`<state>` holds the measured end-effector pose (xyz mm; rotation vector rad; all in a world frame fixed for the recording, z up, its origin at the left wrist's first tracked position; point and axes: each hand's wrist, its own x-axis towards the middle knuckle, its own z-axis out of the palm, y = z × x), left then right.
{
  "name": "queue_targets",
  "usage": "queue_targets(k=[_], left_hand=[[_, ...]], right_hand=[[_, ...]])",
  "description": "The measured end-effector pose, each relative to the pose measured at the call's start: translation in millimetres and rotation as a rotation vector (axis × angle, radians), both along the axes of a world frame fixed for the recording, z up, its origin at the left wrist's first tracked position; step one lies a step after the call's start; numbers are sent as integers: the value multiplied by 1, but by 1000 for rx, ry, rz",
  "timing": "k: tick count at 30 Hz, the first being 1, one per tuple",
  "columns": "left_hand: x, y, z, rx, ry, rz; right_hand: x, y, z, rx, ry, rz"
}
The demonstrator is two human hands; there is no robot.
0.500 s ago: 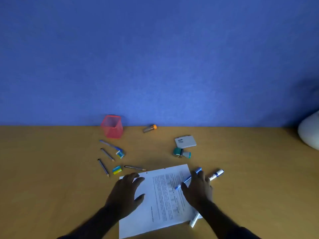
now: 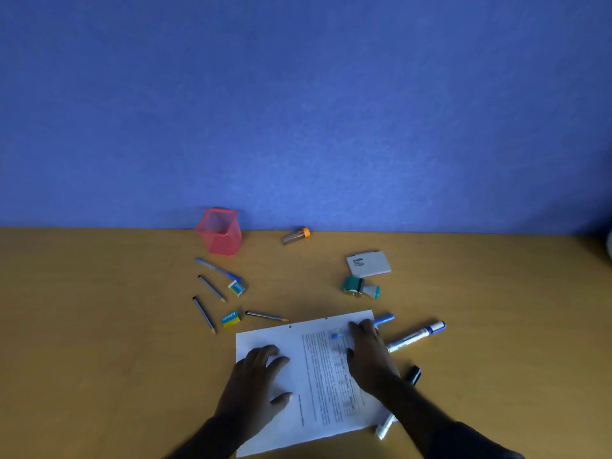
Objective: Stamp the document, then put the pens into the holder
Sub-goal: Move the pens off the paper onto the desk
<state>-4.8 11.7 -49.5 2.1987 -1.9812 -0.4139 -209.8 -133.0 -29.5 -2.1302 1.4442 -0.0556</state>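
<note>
A printed white document (image 2: 318, 376) lies on the wooden desk (image 2: 99, 342) in front of me. My left hand (image 2: 255, 382) rests flat on its blank left part, fingers spread. My right hand (image 2: 369, 356) lies on its right part, over a blue pen (image 2: 384, 319) whose cap sticks out past my fingertips. A green stamp (image 2: 360, 287) lies on its side behind the paper, next to a white ink pad (image 2: 368, 263). The pink mesh holder (image 2: 219, 231) stands at the back left. A blue-and-white marker (image 2: 416, 336) lies right of the paper.
Left of the paper lie several pencils (image 2: 212, 288), a blue pen (image 2: 217, 269) and two erasers (image 2: 230, 319). A small orange-capped tube (image 2: 295, 235) sits by the blue wall. A black cap (image 2: 414, 375) and a white marker (image 2: 385, 425) lie at the paper's right edge.
My right hand has slid left and forward onto the document, covering more of the blue pen. My left hand has settled further onto the paper.
</note>
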Motion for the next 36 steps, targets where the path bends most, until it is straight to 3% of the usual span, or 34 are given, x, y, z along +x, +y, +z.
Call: queue_targets(k=[8, 13, 17, 21, 29, 33, 36], left_hand=[[21, -10, -4, -96, 8, -45], [81, -22, 4, -131, -66, 121], [127, -33, -2, -32, -23, 295], [134, -50, -11, 47, 71, 302], [107, -77, 6, -52, 299, 302], [103, -71, 8, -103, 269, 320], [108, -58, 3, -81, 183, 463]], right_hand=[[16, -35, 11, 42, -45, -39], [41, -4, 13, 14, 27, -20], [59, 19, 12, -20, 172, -26], [72, 23, 14, -9, 118, -72], [81, 14, 4, 26, -44, 73], [105, 2, 3, 10, -83, 238], [130, -3, 2, -46, -65, 342]])
